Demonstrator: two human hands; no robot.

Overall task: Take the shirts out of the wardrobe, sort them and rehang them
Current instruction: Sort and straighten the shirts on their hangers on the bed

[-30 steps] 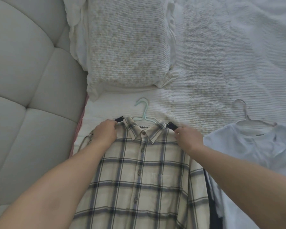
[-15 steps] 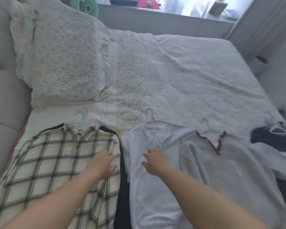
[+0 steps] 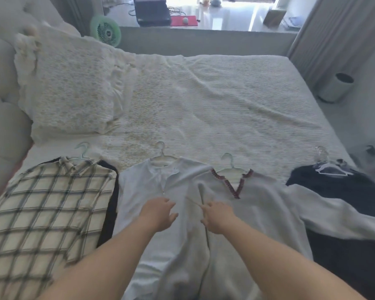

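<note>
Several shirts on hangers lie in a row along the bed's near edge. A cream plaid shirt [image 3: 50, 208] is at the left, with a dark garment [image 3: 110, 204] under it. A white shirt [image 3: 152, 187] lies in the middle, then a grey V-neck sweater [image 3: 260, 204] with red trim. A black shirt [image 3: 342, 191] is at the right. My left hand [image 3: 158, 213] rests on the white shirt with relaxed fingers. My right hand [image 3: 218, 216] pinches a raised fold at the white shirt's right edge, where it meets the sweater.
The white textured bedspread [image 3: 214, 109] stretches behind the shirts. A pillow [image 3: 67, 89] lies against the padded headboard [image 3: 0, 118] at the left. A green fan [image 3: 105, 30] and a window ledge stand behind the bed. A grey bin [image 3: 336, 87] stands on the floor at the right.
Both hands left the plaid shirt's shoulders and moved right onto the white shirt. My view lifted and swung right, so the sweater and black shirt came into sight. My right hand now pinches cloth.
</note>
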